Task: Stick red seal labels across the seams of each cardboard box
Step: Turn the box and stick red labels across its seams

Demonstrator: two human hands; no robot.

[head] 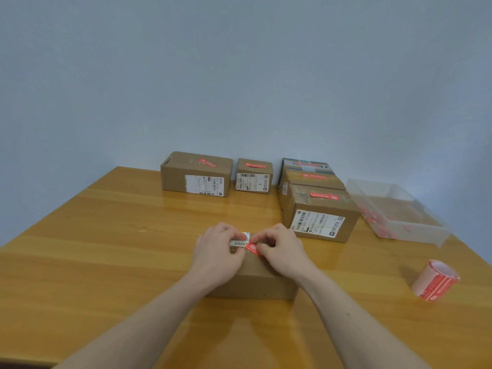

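Observation:
A brown cardboard box [255, 278] sits on the table in front of me, partly under my hands. A red seal label [251, 247] on its white backing strip [239, 241] is above the box's top. My left hand [217, 251] pinches the backing strip with curled fingers. My right hand [282, 249] pinches the red label's end. Whether the label touches the box is hidden by my fingers. A roll of red seal labels [435, 280] lies at the right of the table.
Several sealed cardboard boxes stand at the back: a long one [197, 174], a small one [254, 177], and a row at the right [319, 209]. A clear plastic bin [399, 211] with red scraps sits far right. The wooden table [106, 249] meets a blue wall.

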